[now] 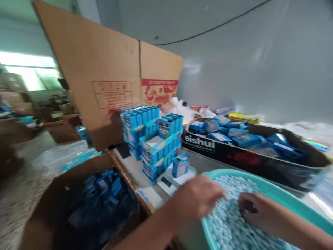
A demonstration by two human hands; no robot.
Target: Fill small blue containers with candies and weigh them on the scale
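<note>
A turquoise basin (270, 178) holds a heap of small, pale blue-white pieces (229, 222). My right hand (256, 210) is down at the heap, fingers curled in among the pieces; what they hold is hidden. Over the basin's left rim reaches my left hand (200, 194), smeared by motion, its fingertips near the pieces. Just beyond it, a small blue box (181, 165) stands upright on a white scale (166, 187) with a small display. Behind the scale are stacked blue display trays (160, 149), partly filled with similar small boxes (170, 125).
A long black carton (223, 154) full of blue boxes lies behind the basin. At lower left, an open brown carton (122, 170) holds more blue boxes. Tall cardboard flaps (104, 62) rise at the back left, beside a grey wall (247, 69).
</note>
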